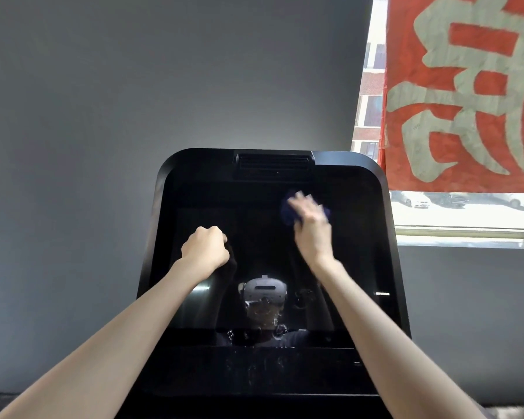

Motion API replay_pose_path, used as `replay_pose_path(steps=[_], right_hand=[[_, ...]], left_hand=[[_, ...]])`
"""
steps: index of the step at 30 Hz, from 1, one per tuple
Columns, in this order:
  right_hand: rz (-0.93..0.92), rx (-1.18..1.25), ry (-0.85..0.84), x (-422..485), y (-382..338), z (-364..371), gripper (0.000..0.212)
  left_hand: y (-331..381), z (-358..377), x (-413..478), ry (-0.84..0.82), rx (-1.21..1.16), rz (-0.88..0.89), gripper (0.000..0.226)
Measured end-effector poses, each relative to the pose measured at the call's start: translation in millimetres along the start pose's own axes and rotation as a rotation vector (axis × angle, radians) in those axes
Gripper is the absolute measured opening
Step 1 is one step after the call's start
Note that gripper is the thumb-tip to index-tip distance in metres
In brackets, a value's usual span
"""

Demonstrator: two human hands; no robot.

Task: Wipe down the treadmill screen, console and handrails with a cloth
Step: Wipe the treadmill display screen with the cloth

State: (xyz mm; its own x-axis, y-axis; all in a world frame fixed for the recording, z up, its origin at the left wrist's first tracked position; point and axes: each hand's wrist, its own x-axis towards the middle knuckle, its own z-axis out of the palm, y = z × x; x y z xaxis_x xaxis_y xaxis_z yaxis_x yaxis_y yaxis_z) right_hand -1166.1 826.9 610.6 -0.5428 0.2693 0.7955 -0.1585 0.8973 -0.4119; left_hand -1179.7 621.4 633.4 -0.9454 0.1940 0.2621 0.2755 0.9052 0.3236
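A dark blue cloth (287, 210) is pressed against the upper right part of the treadmill screen (360, 267) by the right hand (310, 229). The fingers look stretched flat over the cloth, pressing rather than gripping, though they are softened by motion blur. The left hand (204, 247) is curled into a fist in front of the middle left of the glass, and nothing can be seen in it.

The relation that matters is taken to be this: most of the glass lies to the left of and below the cloth, and whitish spots (256, 311) are seen low at the centre, well apart from it. The right hand is the nearer to the top edge and the vent (274, 164), and the left hand is nearer to the spots but carries no cloth.

The screen faces the person and is tilted back at the top, with its long axis running side to side, so sideways strokes worked downward are judged to suit it. The dark console strip (315, 373) lies below the glass. No handrails are in view.
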Motion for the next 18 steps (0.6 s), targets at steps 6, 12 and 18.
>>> replay_pose_path(steps=[6,12,18], right_hand=[[-0.688,-0.079,-0.469,-66,11,-3,0.049],[-0.004,0.025,-0.143,28,-20,10,0.043],[-0.526,0.047,-0.454,-69,-49,50,0.06]], left_hand=[[-16,1,-3,-0.026,-0.053,0.075,0.065],[-43,-3,-6,-0.039,-0.232,0.165,0.07],[-68,1,-9,0.112,-0.154,0.112,0.068]])
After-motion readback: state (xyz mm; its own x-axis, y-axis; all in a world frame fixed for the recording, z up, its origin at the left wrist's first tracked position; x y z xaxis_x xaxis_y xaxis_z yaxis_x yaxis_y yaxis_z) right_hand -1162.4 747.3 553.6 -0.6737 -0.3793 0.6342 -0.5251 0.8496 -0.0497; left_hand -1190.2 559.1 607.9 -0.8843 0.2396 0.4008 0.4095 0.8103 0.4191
